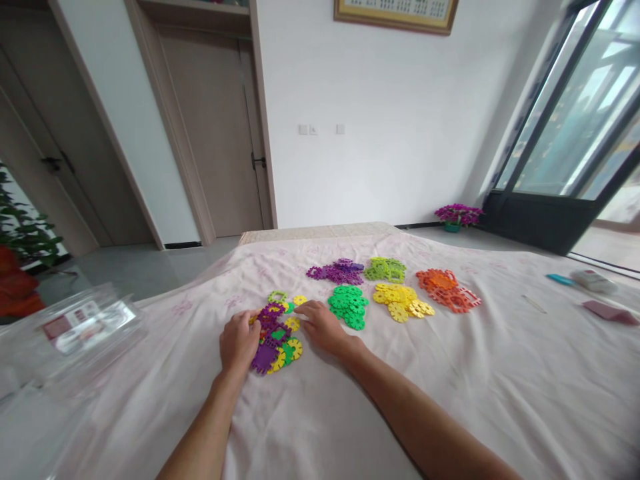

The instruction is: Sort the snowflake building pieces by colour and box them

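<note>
A mixed pile of plastic building pieces, with purple square plates [265, 358], yellow notched discs [295, 348] and some green discs, lies on the cloth between my hands. My left hand [239, 341] rests against the pile's left side, thumb and fingers bent together at its edge; what they pinch is too small to name. On the other side, my right hand [323, 327] reaches in with fingers stretched out, the tips close to small green and yellow pieces at the back. A light green square frame [277, 297] lies at the pile's far edge.
Sorted heaps stand beyond and to the right: green discs [349, 307], purple pieces [340, 271], light green pieces [385, 269], yellow discs [400, 301] and orange pieces [447, 290]. Clear plastic packaging [75, 333] is at the left. Small items, including a pink cloth [610, 312], lie far right.
</note>
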`<move>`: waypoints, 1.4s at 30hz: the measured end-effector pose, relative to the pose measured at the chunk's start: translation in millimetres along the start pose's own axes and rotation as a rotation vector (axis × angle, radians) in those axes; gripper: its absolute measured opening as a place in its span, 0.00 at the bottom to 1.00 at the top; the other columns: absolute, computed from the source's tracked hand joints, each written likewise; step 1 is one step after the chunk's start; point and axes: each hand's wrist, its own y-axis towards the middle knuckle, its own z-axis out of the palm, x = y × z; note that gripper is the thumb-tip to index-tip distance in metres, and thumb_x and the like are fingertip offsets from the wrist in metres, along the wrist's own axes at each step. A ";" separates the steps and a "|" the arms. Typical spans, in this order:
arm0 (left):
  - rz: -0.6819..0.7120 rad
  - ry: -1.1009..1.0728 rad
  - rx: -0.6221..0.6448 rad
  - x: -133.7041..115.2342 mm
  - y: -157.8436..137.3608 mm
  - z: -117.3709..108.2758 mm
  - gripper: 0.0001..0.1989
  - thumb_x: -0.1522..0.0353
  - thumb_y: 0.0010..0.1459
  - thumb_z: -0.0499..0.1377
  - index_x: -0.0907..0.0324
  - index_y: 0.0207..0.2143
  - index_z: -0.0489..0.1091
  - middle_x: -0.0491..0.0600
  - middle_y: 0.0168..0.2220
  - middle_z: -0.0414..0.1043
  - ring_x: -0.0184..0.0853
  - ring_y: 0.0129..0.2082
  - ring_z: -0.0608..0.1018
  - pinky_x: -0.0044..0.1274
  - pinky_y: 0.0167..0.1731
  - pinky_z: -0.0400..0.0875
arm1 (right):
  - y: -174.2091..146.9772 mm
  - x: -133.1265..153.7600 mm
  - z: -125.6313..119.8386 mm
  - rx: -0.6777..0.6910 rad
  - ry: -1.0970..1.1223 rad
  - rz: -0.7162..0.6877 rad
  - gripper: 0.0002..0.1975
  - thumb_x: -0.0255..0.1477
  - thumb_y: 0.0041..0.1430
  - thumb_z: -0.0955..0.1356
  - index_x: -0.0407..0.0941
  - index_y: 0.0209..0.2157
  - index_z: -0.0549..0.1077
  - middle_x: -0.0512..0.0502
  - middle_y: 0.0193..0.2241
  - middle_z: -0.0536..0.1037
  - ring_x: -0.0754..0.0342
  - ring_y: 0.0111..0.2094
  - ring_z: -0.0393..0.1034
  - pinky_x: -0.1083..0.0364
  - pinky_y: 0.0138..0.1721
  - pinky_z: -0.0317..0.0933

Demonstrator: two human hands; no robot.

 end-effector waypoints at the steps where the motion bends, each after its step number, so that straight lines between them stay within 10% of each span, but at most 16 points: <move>1: -0.001 0.003 -0.001 -0.2 0.0 -0.1 0.16 0.67 0.60 0.52 0.52 0.47 0.74 0.49 0.51 0.75 0.40 0.51 0.75 0.28 0.49 0.67 | -1.1 4.1 0.7 0.034 -0.030 -0.033 0.18 0.23 0.61 0.66 0.46 0.52 0.75 0.43 0.51 0.77 0.50 0.52 0.68 0.52 0.55 0.59; 15: 0.025 -0.010 -0.014 -0.5 -0.5 -0.7 0.15 0.67 0.60 0.52 0.53 0.47 0.74 0.49 0.51 0.75 0.39 0.51 0.75 0.27 0.49 0.67 | 3.5 16.5 5.6 0.154 -0.350 -0.095 0.11 0.33 0.69 0.63 0.47 0.41 0.76 0.45 0.38 0.78 0.51 0.42 0.68 0.55 0.44 0.57; 21: 0.008 -0.007 0.001 0.8 0.9 0.5 0.16 0.66 0.60 0.51 0.52 0.47 0.74 0.49 0.51 0.75 0.41 0.51 0.75 0.29 0.48 0.67 | 0.2 -1.5 -6.1 -0.030 -0.337 0.113 0.13 0.31 0.71 0.59 0.47 0.41 0.75 0.46 0.37 0.78 0.54 0.37 0.71 0.58 0.38 0.56; 29: -0.013 -0.004 0.020 -0.7 1.5 -0.7 0.16 0.66 0.60 0.51 0.52 0.47 0.74 0.50 0.52 0.74 0.43 0.52 0.74 0.31 0.49 0.66 | -13.9 -77.1 -80.3 -0.510 -0.354 0.572 0.16 0.30 0.68 0.59 0.46 0.47 0.76 0.44 0.45 0.79 0.51 0.44 0.71 0.56 0.43 0.58; 42: -0.018 0.003 0.016 0.3 1.4 0.5 0.17 0.66 0.59 0.51 0.52 0.47 0.74 0.49 0.52 0.74 0.44 0.51 0.74 0.33 0.49 0.67 | -63.4 -135.9 -126.3 -0.676 -0.578 0.974 0.20 0.29 0.65 0.59 0.48 0.49 0.79 0.37 0.45 0.76 0.43 0.45 0.65 0.47 0.46 0.56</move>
